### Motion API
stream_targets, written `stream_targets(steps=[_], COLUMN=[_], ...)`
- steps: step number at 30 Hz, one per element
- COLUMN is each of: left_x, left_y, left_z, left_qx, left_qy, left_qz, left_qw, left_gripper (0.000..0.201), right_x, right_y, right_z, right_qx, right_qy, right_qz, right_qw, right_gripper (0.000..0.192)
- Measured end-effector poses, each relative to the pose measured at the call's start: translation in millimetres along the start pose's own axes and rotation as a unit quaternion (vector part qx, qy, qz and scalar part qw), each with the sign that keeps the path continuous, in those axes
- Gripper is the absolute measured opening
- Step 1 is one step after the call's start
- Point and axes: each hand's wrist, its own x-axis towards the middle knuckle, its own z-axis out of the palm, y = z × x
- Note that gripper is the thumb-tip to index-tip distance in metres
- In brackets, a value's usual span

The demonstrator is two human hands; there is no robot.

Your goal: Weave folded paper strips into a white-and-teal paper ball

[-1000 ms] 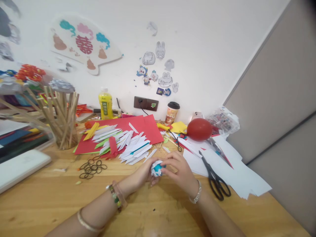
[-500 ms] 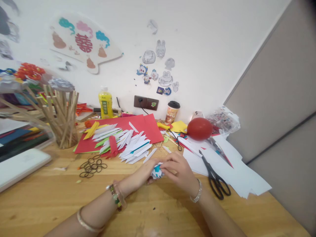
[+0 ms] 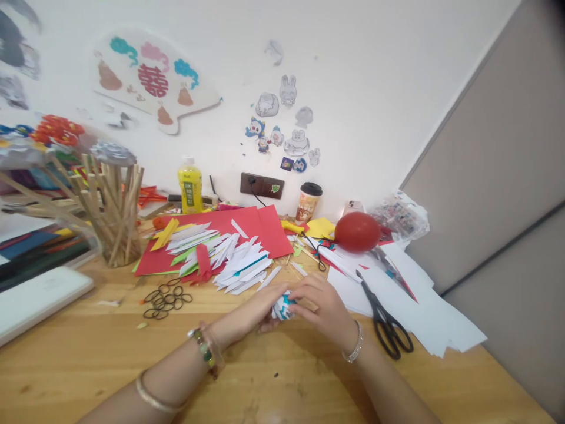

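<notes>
Near the front edge of the table (image 3: 88, 365), at its middle, both hands close on a small paper bundle (image 3: 282, 306), white with blue. The left hand (image 3: 258, 309) pinches it from one side, the right hand (image 3: 322, 303) covers the other. It seems partly assembled. Many folded strips (image 3: 229, 259) lie unused on the red sheet (image 3: 247, 227) behind; scissors (image 3: 384, 327) rest toward the right edge.

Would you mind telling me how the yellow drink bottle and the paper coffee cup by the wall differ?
The yellow bottle is bright yellow with a white cap; the coffee cup is patterned brown with a black lid. The bottle stands left of the wall socket, the cup right of it. The bottle is straight-sided with a narrower neck; the cup tapers downward. Both stand upright at the desk's back edge.
</notes>
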Motion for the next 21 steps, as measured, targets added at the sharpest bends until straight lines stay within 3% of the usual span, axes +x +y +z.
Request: stream_targets(steps=[6, 10, 14, 18, 21], left_x=[-8, -10, -9, -5, -4], left_y=[6, 16, 18, 5, -4], left_z=[-0.2, 4.5, 4.7, -2.6, -6.6], left_qx=[0.107, 0.211, 0.249, 0.27, 0.263], left_qy=[0.027, 0.012, 0.004, 0.007, 0.014], left_qz=[0.06, 0.089, 0.101, 0.114, 0.12], left_qw=[0.992, 0.973, 0.963, 0.956, 0.957], left_gripper=[0.013, 0.026, 0.023, 0.023, 0.026], right_x=[1, 0, -1, -1, -1], right_y=[-4, 0, 1, -4, -6], right_z=[0, 4, 7, 6, 5], right_qx=[0.077, 0.12, 0.158, 0.116, 0.024], right_qy=[-0.024, -0.029, -0.025, -0.003, 0.015], right_qz=[0.106, 0.135, 0.143, 0.116, 0.037], right_qw=[0.991, 0.983, 0.977, 0.986, 0.999], right_gripper=[0.012, 0.012, 0.012, 0.01, 0.012])
